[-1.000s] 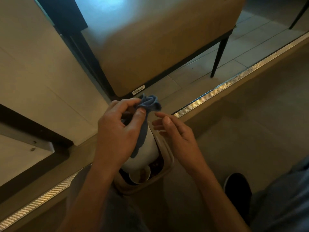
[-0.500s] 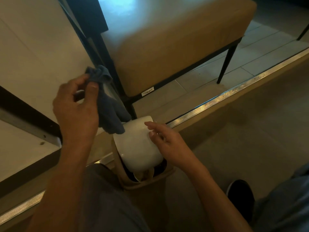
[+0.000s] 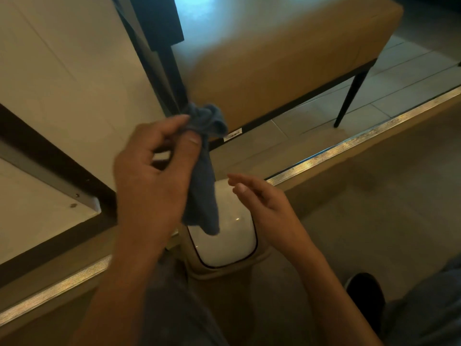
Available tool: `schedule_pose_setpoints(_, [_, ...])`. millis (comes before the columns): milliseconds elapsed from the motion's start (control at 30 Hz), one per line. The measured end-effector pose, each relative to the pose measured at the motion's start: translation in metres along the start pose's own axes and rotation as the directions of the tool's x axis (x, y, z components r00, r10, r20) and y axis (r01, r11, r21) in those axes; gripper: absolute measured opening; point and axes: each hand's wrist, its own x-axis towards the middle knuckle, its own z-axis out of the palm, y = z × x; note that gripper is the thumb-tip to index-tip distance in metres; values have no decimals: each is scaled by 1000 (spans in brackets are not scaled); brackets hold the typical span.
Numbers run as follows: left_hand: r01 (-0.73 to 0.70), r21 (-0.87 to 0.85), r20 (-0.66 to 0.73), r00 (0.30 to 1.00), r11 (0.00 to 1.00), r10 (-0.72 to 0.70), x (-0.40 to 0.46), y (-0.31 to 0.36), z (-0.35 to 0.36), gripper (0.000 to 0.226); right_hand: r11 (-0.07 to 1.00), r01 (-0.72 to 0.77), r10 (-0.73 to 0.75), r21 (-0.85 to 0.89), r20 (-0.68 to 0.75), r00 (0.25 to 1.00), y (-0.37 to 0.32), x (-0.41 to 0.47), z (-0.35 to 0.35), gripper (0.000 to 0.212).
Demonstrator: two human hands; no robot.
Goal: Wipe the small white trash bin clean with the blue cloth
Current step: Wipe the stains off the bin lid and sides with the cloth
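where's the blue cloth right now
In the head view the blue cloth hangs centre-frame from the left hand, which pinches its bunched top, dangling over the white bin lid beside the open right hand.

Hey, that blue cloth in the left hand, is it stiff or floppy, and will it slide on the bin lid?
Probably floppy: the blue cloth hangs limp below the left hand, bunched above its grip. Likely light, since a pinch holds it. The white bin lid looks glossy, so the cloth may glide easily.
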Motion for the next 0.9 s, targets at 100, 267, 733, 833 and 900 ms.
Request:
schedule_pose_setpoints(100, [63, -40, 127, 990, 997, -58, -19, 0, 30, 27, 973, -27, 32, 228, -22, 999, -10, -4, -5, 32])
schedule_pose_setpoints(267, [44, -30, 242, 970, 999, -35, -40, -8, 72, 25, 872, -196, 278, 449, -125, 953, -7, -11, -12, 56])
schedule_pose_setpoints(733, [-14, 359, 329, 938, 933, -113, -22, -79, 61, 38, 864, -185, 373, 469, -348, 860, 10, 1, -64, 33])
schedule_pose_setpoints(833, [-12, 521, 314, 932, 854, -178, -12, -121, 54, 37, 931, -151, 287, 332, -410, 866, 4, 2, -80, 30])
schedule_pose_setpoints(900, [19, 521, 329, 918, 854, -222, -13, -142, 54, 38, 971, -135, 212, 195, -456, 865, 1, 3, -83, 28])
